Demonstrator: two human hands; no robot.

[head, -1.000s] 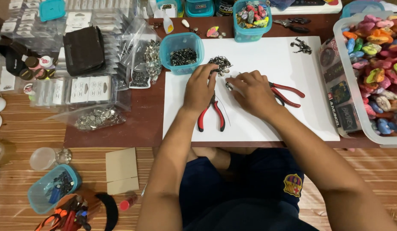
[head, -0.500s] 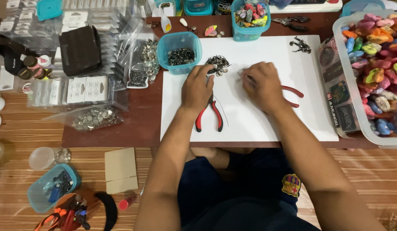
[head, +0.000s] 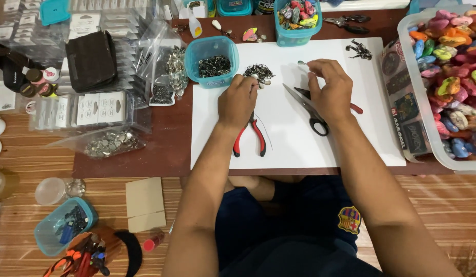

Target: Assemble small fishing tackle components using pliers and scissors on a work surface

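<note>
Looks early on: left hand [head: 238, 100] picks with curled fingers at the small metal pile [head: 259, 73], right hand [head: 330, 87] pinches one tiny piece [head: 301, 63], red-handled pliers [head: 251, 136] lie untouched.

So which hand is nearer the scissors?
Right. The right hand lies over the scissors; the left hand is off to their left, over the pliers.

Single head view looks steeply down, fairly near, over the white sheet [head: 299, 128].
</note>
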